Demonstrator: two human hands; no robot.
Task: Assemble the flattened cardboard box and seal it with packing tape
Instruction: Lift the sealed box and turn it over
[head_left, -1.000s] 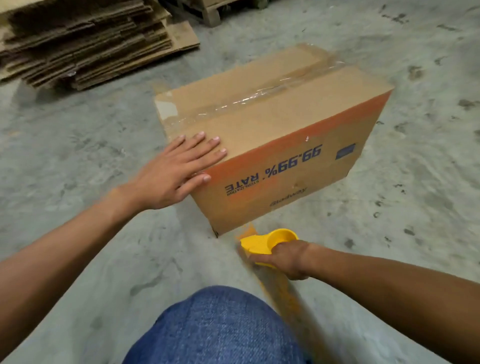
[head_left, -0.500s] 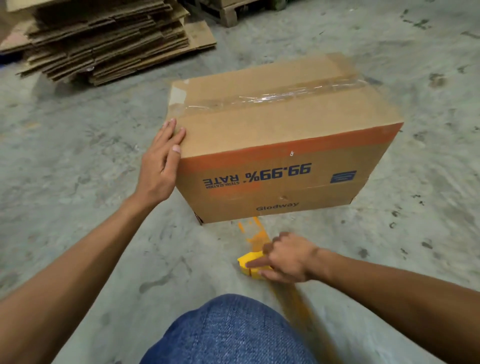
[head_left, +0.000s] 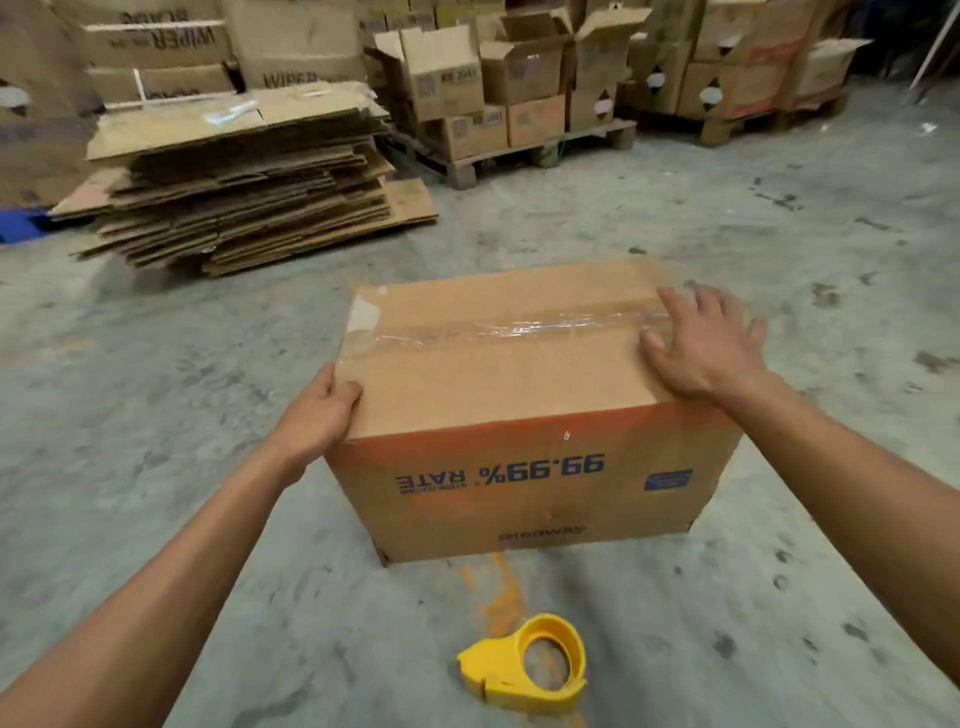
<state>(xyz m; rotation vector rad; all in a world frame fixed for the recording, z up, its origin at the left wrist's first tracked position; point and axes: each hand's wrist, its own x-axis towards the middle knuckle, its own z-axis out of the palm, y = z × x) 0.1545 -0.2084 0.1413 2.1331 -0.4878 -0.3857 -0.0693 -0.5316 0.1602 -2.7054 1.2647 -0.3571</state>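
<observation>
Box (head_left: 519, 395): one, brown corrugated cardboard, rectangular, sits on rough grey concrete floor (head_left: 156, 415), top seam sealed with one strip of crinkly clear tape (head_left: 498, 330). Left hand (head_left: 317, 418) curled round top-left edge, gripping it. Right hand (head_left: 709, 343) flat, fingers spread wide on top-right corner. One yellow plastic tape dispenser (head_left: 524, 662), round-holed, lies on floor just in front of box, untouched. One stack of flattened cardboard (head_left: 244, 182) behind.
</observation>
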